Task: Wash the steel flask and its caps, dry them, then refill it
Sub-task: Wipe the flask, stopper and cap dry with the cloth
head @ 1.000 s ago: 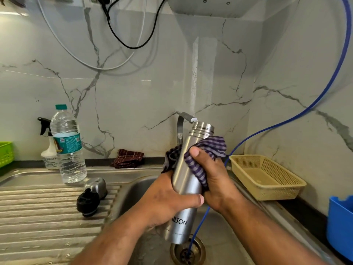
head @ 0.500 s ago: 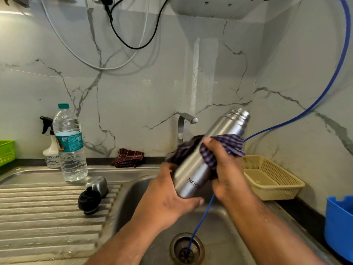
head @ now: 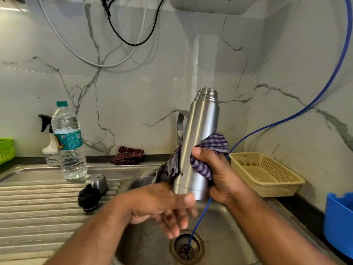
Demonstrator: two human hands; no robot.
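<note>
Steel flask (head: 198, 142) upright over sink (head: 225, 222); right hand (head: 219, 175) fingers (head: 200, 153) curled round it through checked cloth (head: 214, 142). Left hand (head: 162, 205) below base, fingers (head: 172, 229) slack (blurred), holding nothing.

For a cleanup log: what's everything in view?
flask: 1, steel, over sink
checked cloth: 1, purple, round flask
caps: 2, steel and black, drainboard
bottle: 1, clear, drainboard
sprayer: 1, white, behind bottle
folded cloth: 1, maroon, behind sink
basket: 1, beige, right of sink
crate: 1, green, left edge
tub: 1, blue, right edge
hose: 1, blue, into drain
tap: 1, steel, behind flask
left hand: 1, blurred, below flask
right hand: 1, grips checked cloth, flask
</note>
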